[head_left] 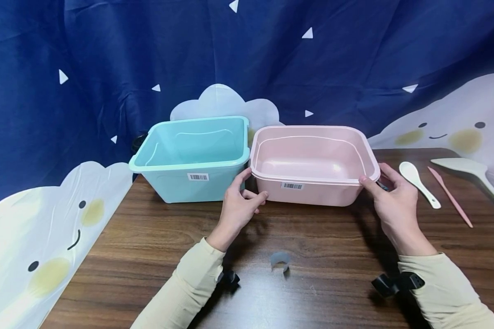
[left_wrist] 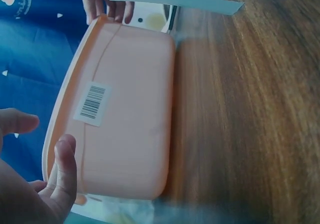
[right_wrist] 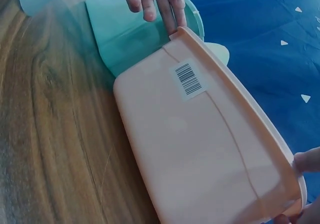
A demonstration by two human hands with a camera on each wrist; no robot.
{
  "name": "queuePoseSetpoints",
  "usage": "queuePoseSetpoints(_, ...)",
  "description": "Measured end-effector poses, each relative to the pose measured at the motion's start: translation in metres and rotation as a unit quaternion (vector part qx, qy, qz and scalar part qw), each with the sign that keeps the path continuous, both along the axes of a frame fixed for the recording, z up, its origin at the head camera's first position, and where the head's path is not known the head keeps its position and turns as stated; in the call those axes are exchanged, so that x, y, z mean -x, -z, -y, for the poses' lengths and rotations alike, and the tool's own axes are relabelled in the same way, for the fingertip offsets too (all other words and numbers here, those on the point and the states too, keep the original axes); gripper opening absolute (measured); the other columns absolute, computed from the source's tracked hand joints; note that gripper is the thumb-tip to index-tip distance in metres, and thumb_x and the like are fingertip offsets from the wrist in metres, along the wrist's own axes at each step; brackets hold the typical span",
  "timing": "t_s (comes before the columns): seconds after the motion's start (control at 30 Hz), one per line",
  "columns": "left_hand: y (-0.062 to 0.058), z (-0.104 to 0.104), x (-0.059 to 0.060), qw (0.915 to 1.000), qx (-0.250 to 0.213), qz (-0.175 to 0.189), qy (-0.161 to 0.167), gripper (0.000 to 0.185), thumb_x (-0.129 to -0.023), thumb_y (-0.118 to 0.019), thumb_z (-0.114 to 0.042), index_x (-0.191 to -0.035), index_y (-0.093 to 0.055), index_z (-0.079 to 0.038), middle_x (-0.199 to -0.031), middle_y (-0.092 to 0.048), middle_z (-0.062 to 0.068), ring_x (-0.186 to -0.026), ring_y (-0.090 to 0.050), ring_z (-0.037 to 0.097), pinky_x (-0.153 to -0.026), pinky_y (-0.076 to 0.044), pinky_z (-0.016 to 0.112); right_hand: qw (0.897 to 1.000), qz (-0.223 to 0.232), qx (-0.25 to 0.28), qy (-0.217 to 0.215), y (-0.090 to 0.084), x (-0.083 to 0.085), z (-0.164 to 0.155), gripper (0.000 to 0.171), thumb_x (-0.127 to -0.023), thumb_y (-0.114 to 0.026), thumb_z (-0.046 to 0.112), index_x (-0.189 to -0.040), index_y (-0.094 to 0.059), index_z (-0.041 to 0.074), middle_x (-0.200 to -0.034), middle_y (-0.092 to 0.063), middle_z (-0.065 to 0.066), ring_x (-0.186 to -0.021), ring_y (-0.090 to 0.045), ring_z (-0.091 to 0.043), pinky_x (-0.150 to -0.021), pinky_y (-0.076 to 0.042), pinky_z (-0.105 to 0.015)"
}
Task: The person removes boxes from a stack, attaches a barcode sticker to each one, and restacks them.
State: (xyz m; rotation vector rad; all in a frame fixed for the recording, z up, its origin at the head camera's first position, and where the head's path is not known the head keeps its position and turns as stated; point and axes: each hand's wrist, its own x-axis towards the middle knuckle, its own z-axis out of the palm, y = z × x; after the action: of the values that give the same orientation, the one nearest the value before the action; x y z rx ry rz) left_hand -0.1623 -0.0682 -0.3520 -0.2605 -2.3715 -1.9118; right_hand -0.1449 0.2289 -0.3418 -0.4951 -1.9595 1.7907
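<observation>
A pink plastic bin point(head_left: 313, 194) with a barcode label stands on the wooden table. Its left end is touched by my left hand point(head_left: 240, 201), whose fingers reach into the gap beside the bin; in the right wrist view, the fingers of that hand point(right_wrist: 177, 4) look fairly straight against the corner. My right hand point(head_left: 395, 205) holds the right end, thumb over the rim and fingers beneath it. Immediately left of the pink bin is a turquoise bin point(head_left: 189, 183), also labelled with a barcode. Both bins' visible insides hold nothing.
A white spoon point(head_left: 416, 180), a slim pink knife-like tool point(head_left: 450, 196) and a pale long-handled spatula point(head_left: 473, 169) lie on the right of the table point(head_left: 321, 256). A small greyish curved piece point(head_left: 280, 259) is near the front. Behind hangs a blue cloud-patterned cloth point(head_left: 271, 55).
</observation>
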Motion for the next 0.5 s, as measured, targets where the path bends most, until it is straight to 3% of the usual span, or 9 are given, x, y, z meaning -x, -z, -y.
queuePoseSetpoints(0.13,-0.0011,-0.0011,-0.0008,1.0,-0.009,0.003,0.0,0.072,-0.087,-0.074,-0.006,-0.151,-0.043,-0.011,-0.077,-0.073,0.021,-0.06,-0.066,0.007,-0.056,-0.055,0.027,1.0,-0.005,0.03,0.001,-0.002,-0.0001,-0.0011,0.06,-0.085,-0.073,-0.003,-0.142,-0.054,-0.002,-0.107,-0.06,0.009,-0.103,-0.056,-0.003,-0.076,-0.048,-0.002)
queuePoseSetpoints(0.3,-0.0038,-0.0028,-0.0038,0.9996,-0.026,0.011,0.002,0.073,-0.087,-0.074,-0.006,-0.152,-0.042,-0.012,-0.075,-0.072,0.021,-0.059,-0.065,0.007,-0.055,-0.055,0.027,0.998,0.015,0.054,0.005,-0.0049,-0.0007,-0.0021,0.067,-0.084,-0.074,-0.003,-0.146,-0.051,0.001,-0.116,-0.06,0.002,-0.108,-0.056,-0.007,-0.074,-0.049,-0.002)
queuePoseSetpoints(0.5,-0.0091,-0.0051,-0.0088,0.9979,-0.061,0.018,0.014,0.077,-0.085,-0.073,-0.003,-0.154,-0.04,-0.012,-0.069,-0.071,0.017,-0.057,-0.065,0.007,-0.054,-0.052,0.023,0.994,0.0,0.113,0.003,-0.0064,-0.0026,-0.0048,0.069,-0.081,-0.074,-0.008,-0.145,-0.049,-0.003,-0.104,-0.061,0.005,-0.101,-0.058,-0.006,-0.07,-0.052,-0.005)
